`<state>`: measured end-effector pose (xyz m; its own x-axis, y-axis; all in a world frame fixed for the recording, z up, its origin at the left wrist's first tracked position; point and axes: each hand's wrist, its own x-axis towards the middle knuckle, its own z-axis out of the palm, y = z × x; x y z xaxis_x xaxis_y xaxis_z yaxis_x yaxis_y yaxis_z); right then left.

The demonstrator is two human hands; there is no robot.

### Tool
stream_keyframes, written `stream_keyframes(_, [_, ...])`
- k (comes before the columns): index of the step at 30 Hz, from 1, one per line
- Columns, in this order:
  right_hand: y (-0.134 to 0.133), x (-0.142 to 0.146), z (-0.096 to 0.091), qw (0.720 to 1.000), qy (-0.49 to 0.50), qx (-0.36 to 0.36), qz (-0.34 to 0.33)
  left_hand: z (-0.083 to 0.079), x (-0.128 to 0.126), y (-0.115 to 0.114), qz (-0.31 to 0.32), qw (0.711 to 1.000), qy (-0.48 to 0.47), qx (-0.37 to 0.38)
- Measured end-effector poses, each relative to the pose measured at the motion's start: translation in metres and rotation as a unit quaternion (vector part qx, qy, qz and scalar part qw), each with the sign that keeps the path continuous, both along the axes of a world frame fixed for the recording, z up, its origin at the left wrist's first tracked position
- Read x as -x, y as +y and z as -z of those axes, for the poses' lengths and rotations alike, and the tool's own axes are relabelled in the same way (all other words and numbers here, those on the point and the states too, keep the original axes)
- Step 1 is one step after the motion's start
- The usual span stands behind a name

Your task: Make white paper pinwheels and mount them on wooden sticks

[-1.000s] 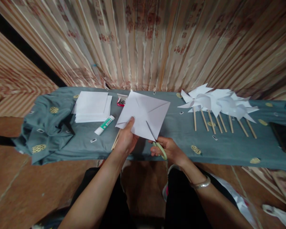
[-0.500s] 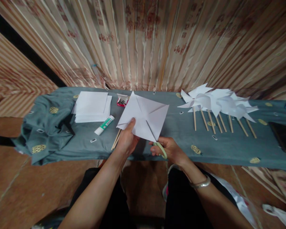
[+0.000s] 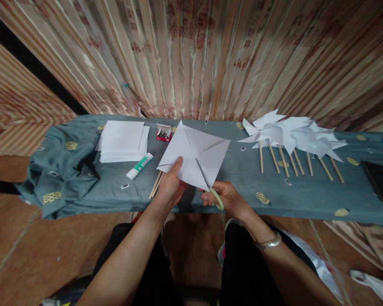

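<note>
My left hand point(image 3: 170, 183) pinches the near left edge of a creased white paper square point(image 3: 196, 155), holding it tilted above the table. My right hand point(image 3: 227, 199) is closed around pale green scissors point(image 3: 217, 198), whose blades sit under the paper's near corner and are mostly hidden. The paper shows diagonal fold lines and a cut running in from that corner.
A grey-green cloth covers the low table point(image 3: 115, 199). On it lie a stack of white paper squares point(image 3: 123, 141), a glue stick point(image 3: 139, 166), a small box of pins point(image 3: 164, 133), wooden sticks point(image 3: 155, 185), several finished paper pinwheels point(image 3: 290, 138) and a dark phone point(image 3: 380, 180). A striped curtain hangs behind.
The paper square has turned slightly and shifted a little right in my left hand. My right hand with the scissors has moved up closer to the paper's near corner.
</note>
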<state>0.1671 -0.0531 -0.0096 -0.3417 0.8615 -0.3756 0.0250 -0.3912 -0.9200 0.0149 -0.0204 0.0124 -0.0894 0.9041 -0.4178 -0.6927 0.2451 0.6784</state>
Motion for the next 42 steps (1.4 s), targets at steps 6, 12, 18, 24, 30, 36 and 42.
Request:
stream_keyframes(6, [0.000, 0.002, 0.003, 1.000, 0.004, 0.011, 0.013, -0.002, -0.001, 0.001, -0.001, 1.000, -0.005, 0.011])
stream_keyframes(12, [-0.001, 0.003, 0.002, 1.000, -0.002, 0.002, 0.008, -0.002, -0.001, 0.001, -0.009, 1.000, -0.002, 0.016])
stream_keyframes(18, [-0.003, -0.007, -0.010, 0.997, -0.029, 0.040, -0.067, -0.001, 0.005, 0.007, -0.034, 0.999, -0.014, -0.008])
stream_keyframes(24, [-0.004, -0.058, -0.012, 0.975, -0.178, -0.021, -0.130, -0.009, 0.020, 0.016, -0.109, 0.993, -0.036, 0.001])
stream_keyframes(30, [0.005, -0.092, 0.003, 0.763, -0.603, -0.230, 0.040, 0.000, 0.013, 0.010, -0.084, 0.995, -0.046, 0.019])
stream_keyframes(36, [0.013, -0.093, 0.009, 0.667, -0.695, -0.264, 0.039, 0.010, -0.004, 0.002, -0.047, 0.995, -0.071, 0.055])
stream_keyframes(42, [0.021, -0.101, 0.011, 0.667, -0.699, -0.249, 0.064, 0.017, -0.012, -0.004, -0.001, 0.989, -0.101, 0.111])
